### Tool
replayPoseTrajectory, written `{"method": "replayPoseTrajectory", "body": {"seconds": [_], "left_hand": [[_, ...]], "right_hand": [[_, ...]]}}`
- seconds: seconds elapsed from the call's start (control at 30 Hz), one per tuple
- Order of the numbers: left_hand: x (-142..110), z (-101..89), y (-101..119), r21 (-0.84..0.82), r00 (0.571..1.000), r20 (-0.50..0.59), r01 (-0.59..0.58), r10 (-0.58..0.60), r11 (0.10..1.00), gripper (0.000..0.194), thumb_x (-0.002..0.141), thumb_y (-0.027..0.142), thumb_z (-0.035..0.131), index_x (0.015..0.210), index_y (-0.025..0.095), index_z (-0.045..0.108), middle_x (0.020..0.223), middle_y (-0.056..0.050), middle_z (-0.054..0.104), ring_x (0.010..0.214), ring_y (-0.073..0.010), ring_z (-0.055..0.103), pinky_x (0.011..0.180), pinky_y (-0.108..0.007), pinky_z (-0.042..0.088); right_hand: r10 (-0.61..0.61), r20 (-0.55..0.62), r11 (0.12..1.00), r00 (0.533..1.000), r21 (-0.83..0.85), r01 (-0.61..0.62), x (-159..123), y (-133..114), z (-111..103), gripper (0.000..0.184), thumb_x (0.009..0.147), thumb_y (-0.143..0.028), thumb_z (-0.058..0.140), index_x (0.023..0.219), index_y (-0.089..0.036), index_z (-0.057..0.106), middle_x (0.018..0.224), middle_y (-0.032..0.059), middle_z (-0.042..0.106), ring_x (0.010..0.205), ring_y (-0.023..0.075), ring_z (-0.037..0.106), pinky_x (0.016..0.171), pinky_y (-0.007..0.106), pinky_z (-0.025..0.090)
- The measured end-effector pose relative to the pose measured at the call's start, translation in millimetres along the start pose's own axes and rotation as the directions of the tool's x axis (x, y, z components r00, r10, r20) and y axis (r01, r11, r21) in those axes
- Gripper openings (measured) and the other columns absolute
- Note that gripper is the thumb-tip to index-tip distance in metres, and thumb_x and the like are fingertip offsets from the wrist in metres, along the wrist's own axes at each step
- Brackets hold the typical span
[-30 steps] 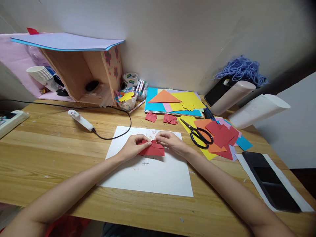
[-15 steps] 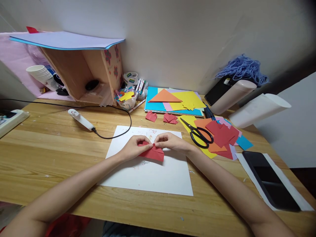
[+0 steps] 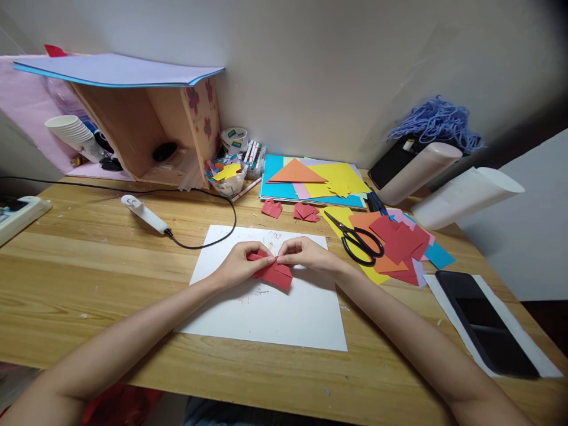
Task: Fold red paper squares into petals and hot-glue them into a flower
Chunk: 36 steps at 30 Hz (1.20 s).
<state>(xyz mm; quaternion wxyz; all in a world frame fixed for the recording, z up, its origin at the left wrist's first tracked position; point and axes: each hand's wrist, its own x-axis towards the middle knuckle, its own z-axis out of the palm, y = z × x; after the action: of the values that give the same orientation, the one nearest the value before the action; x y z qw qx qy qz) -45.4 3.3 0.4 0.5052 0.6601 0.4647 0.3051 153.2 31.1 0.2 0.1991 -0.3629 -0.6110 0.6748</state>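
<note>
Between my two hands is a folded piece of red paper (image 3: 276, 277), held over a white sheet (image 3: 284, 322) marked with small coloured smudges. My left hand (image 3: 242, 263) grips its left part, thumb on top and fingers behind. With thumb and forefinger, my right hand (image 3: 302, 253) pinches the paper's top edge, close to the left thumb tip. The fingers partly cover the folds. Beyond the sheet lie two small folded red paper shapes (image 3: 271, 208), (image 3: 306, 212) side by side on the wooden table.
Black-handled scissors (image 3: 361, 242) rest on coloured paper pieces (image 3: 399, 239) to the right. A phone (image 3: 486, 322) lies near the right edge. A white corded tool (image 3: 146, 216) is at left. Behind stand a cardboard box (image 3: 146, 130), a cup of scraps (image 3: 228, 182) and a coloured paper stack (image 3: 270, 183).
The red paper has tilted slightly between my hands, its lower right corner shifting a little to the left. Both hands keep their hold in nearly the same place.
</note>
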Motion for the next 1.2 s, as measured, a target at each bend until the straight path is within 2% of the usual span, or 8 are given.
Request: {"method": "replayPoseTrajectory", "body": {"seconds": [0.27, 0.53, 0.87, 1.03, 1.13, 1.2], "left_hand": [[1.6, 0.8, -1.4, -0.032, 0.999, -0.042, 0.02, -0.022, 0.999, 0.028, 0.072, 0.041, 0.059, 0.072, 0.013, 0.061, 0.072, -0.004, 0.063, 0.064, -0.014, 0.054, 0.057, -0.024, 0.04], [0.7, 1.4, -2.6, -0.046, 0.997, -0.072, 0.026, -0.029, 0.999, 0.028, 0.073, 0.042, 0.057, 0.073, 0.014, 0.06, 0.075, -0.005, 0.064, 0.067, -0.0149, 0.056, 0.059, -0.025, 0.042], [1.0, 1.5, -1.4, -0.018, 0.999, -0.052, 0.013, -0.014, 1.0, 0.029, 0.074, 0.042, 0.056, 0.074, 0.014, 0.061, 0.073, -0.005, 0.062, 0.066, -0.0148, 0.054, 0.061, -0.026, 0.041], [2.0, 0.3, -2.9, -0.029, 1.0, -0.014, 0.006, -0.006, 1.0, 0.027, 0.074, 0.041, 0.055, 0.073, 0.014, 0.061, 0.071, -0.004, 0.061, 0.064, -0.0135, 0.052, 0.059, -0.024, 0.039], [2.2, 0.1, -2.6, -0.037, 1.0, -0.002, -0.001, 0.001, 0.999, 0.027, 0.075, 0.04, 0.055, 0.074, 0.014, 0.061, 0.071, -0.004, 0.061, 0.063, -0.0132, 0.052, 0.059, -0.024, 0.039], [2.2, 0.8, -2.5, -0.035, 1.0, -0.028, -0.004, 0.003, 0.999, 0.027, 0.075, 0.041, 0.056, 0.074, 0.014, 0.061, 0.072, -0.004, 0.062, 0.065, -0.0138, 0.053, 0.061, -0.025, 0.04]], "right_hand": [[-0.04, -0.105, 0.999, 0.994, -0.006, 0.04, 0.1, 0.4, 6.4, 0.027, 0.069, -0.04, 0.065, 0.069, -0.014, 0.061, 0.062, -0.0016, 0.053, 0.057, 0.0081, 0.046, 0.055, 0.022, 0.034], [0.029, -0.009, 0.99, 1.0, 0.137, -0.027, -1.7, -3.7, 1.8, 0.025, 0.07, -0.039, 0.065, 0.068, -0.014, 0.062, 0.059, -0.003, 0.052, 0.051, 0.0063, 0.043, 0.052, 0.022, 0.033], [0.016, -0.018, 0.999, 1.0, 0.035, -0.016, -2.6, -2.7, 2.4, 0.026, 0.07, -0.04, 0.064, 0.071, -0.014, 0.064, 0.061, -0.0006, 0.056, 0.056, 0.0086, 0.048, 0.056, 0.023, 0.036], [-0.008, -0.008, 0.999, 1.0, 0.036, 0.009, -1.8, -0.3, 1.6, 0.024, 0.071, -0.038, 0.063, 0.076, -0.014, 0.064, 0.067, 0.0015, 0.059, 0.061, 0.0103, 0.051, 0.06, 0.025, 0.039], [-0.026, -0.042, 0.999, 0.999, 0.029, 0.027, -0.9, 1.7, 4.3, 0.021, 0.07, -0.035, 0.063, 0.072, -0.014, 0.062, 0.064, 0.0002, 0.058, 0.059, 0.0099, 0.051, 0.058, 0.024, 0.039], [-0.041, -0.105, 0.999, 0.994, 0.007, 0.042, -0.3, 3.1, 8.2, 0.02, 0.07, -0.034, 0.063, 0.066, -0.014, 0.059, 0.06, -0.0015, 0.055, 0.056, 0.0092, 0.05, 0.057, 0.023, 0.038]]}}
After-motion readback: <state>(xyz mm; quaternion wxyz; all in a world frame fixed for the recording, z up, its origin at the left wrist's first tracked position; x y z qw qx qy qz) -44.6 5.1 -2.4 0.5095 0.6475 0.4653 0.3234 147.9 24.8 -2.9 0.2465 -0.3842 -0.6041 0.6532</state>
